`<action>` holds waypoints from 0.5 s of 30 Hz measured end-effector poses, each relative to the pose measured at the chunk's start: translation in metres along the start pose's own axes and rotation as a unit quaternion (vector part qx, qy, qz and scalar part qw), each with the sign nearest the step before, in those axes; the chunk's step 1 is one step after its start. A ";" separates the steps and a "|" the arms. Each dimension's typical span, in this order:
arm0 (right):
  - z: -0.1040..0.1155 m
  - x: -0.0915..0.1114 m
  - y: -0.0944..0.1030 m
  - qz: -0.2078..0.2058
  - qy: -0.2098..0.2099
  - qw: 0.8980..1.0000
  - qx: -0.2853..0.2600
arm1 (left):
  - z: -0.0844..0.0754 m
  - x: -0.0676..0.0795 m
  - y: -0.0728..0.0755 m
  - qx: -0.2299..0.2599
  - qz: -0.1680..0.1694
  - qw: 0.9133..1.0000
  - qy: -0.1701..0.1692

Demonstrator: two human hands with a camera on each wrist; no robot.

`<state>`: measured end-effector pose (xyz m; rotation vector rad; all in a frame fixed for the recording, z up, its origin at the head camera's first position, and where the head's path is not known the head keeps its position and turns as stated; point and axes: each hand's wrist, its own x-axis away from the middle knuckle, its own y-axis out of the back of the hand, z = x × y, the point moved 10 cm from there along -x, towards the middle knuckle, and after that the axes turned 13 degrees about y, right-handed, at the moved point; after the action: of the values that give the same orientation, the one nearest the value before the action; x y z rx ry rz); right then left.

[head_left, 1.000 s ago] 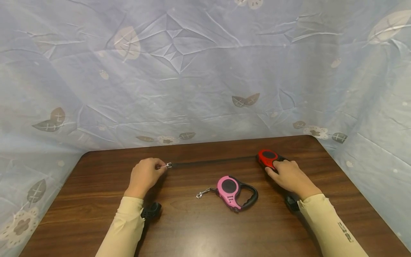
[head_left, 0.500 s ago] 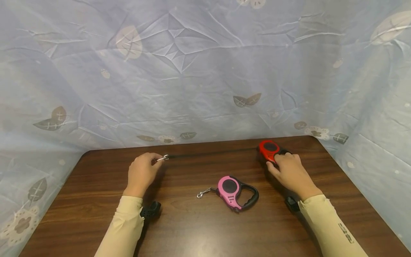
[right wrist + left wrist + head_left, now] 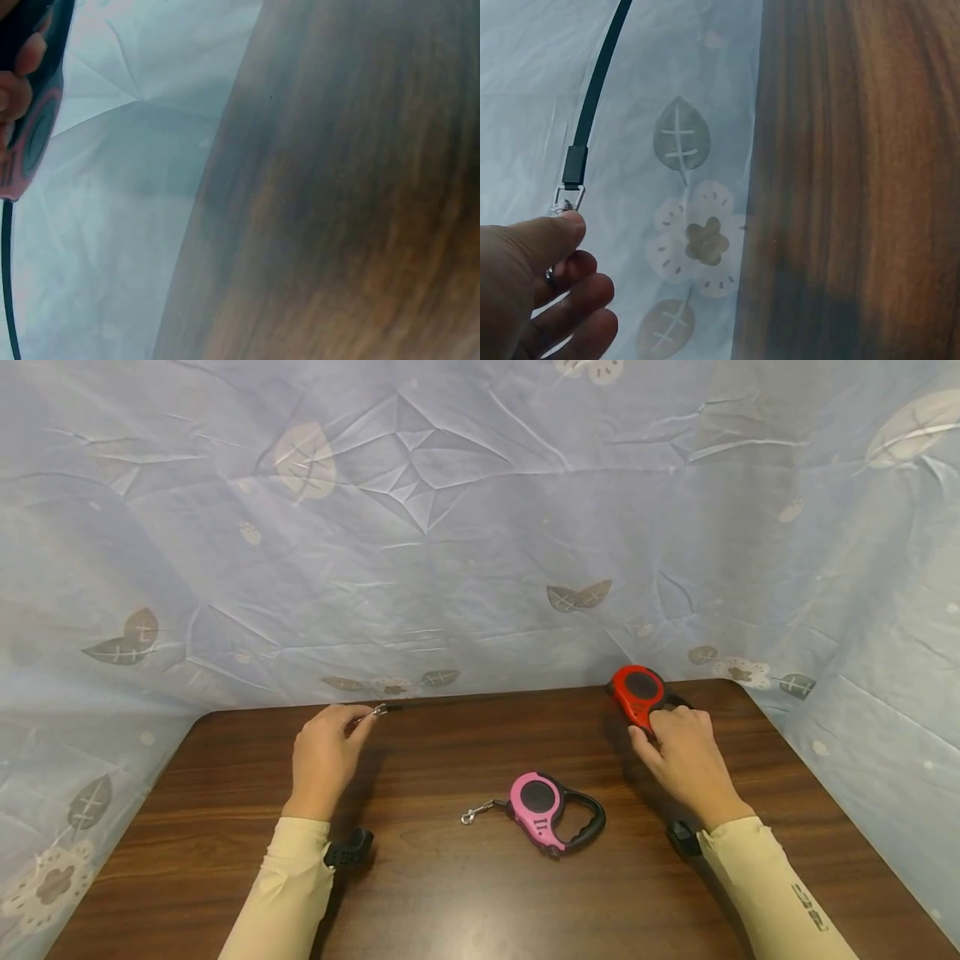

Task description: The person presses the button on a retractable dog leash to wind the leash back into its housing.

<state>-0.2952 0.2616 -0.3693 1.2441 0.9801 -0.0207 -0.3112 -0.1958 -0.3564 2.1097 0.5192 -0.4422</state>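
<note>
My right hand [image 3: 686,760] grips the black handle of a red retractable dog leash [image 3: 637,693], raised near the table's back right. In the right wrist view, fingers [image 3: 13,97] curl round the handle, and the leash case hangs at the left edge. Far to the left, my left hand [image 3: 322,756] pinches the leash's metal clip [image 3: 380,710] between thumb and fingers. The dark strap [image 3: 600,90] runs up from the clip in the left wrist view. Between the hands lies a pink retractable leash [image 3: 535,818] with a black loop handle, its silver clip [image 3: 476,812] pointing left.
The brown wooden table [image 3: 465,902] carries the pink leash near its middle. A pale patterned cloth [image 3: 480,552] hangs behind the table's back edge and along its sides. Each wrist wears a dark strapped device [image 3: 350,847].
Both hands have moved up and away from me, carrying the red leash and its clip toward the table's back edge. The pink leash has stayed in place.
</note>
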 end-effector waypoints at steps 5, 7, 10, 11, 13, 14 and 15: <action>0.000 0.000 0.007 -0.031 0.004 0.999 0.006 | -0.005 0.000 0.007 0.008 -0.020 1.000 -0.015; 0.001 0.000 0.009 -0.040 0.009 0.999 0.005 | -0.008 0.000 0.007 0.007 -0.020 1.000 -0.020; 0.005 -0.001 0.006 -0.036 0.015 0.999 -0.004 | -0.013 0.002 0.004 0.005 -0.007 1.000 -0.028; 0.006 -0.001 0.004 -0.031 0.014 0.999 -0.010 | -0.015 0.002 0.003 0.004 -0.002 1.000 -0.031; 0.008 -0.002 0.001 -0.020 0.007 1.000 -0.023 | -0.019 0.003 0.001 0.003 0.006 0.999 -0.034; 0.008 -0.002 0.000 -0.017 0.002 0.999 -0.029 | -0.020 0.004 0.001 0.002 0.008 0.999 -0.035; 0.008 -0.002 0.000 -0.014 -0.002 0.999 -0.036 | -0.022 0.004 0.001 0.001 0.009 0.999 -0.036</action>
<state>-0.2917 0.2539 -0.3679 1.1648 0.9854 -0.0097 -0.3048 -0.1776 -0.3460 2.0914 0.4579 -0.5072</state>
